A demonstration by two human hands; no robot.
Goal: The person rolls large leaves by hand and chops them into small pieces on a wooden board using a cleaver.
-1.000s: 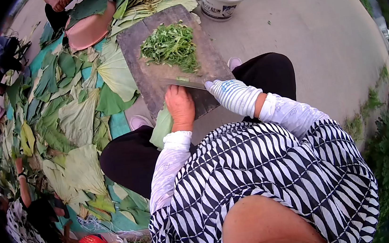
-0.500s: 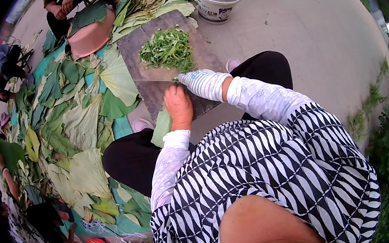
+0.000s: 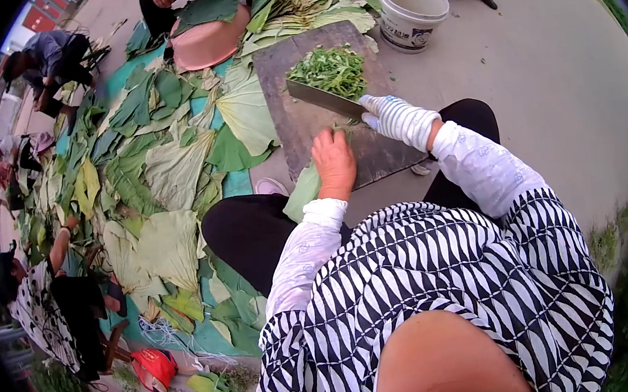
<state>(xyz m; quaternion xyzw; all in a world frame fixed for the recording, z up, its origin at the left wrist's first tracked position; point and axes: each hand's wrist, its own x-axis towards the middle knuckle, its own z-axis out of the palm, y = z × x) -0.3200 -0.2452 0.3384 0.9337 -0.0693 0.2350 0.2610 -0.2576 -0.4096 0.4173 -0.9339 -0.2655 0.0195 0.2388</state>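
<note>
My right hand (image 3: 400, 119), in a striped white glove, is closed round the handle of a cleaver (image 3: 325, 101). Its broad blade points left, tilted against the near side of a heap of shredded green leaf (image 3: 331, 70). Bare and curled, my left hand (image 3: 334, 162) presses a rolled lotus leaf (image 3: 303, 194) onto the dark cutting board (image 3: 294, 138). The leaf's wide end sticks out past my wrist, and its cut end shows just ahead of my fingers. A small gap separates the blade from my left fingertips.
Lotus leaves (image 3: 177, 245) cover a green sheet on the left. Beyond the board stand a pink basin (image 3: 212, 41) topped with a leaf and a white bucket (image 3: 410, 14). Other people sit at the left and far side. A red bag (image 3: 154, 368) lies at lower left.
The cleaver has shifted away from my left fingers toward the shredded heap, its blade face now turned into view. My left hand keeps hold of the leaf. The whole view has swung left.
</note>
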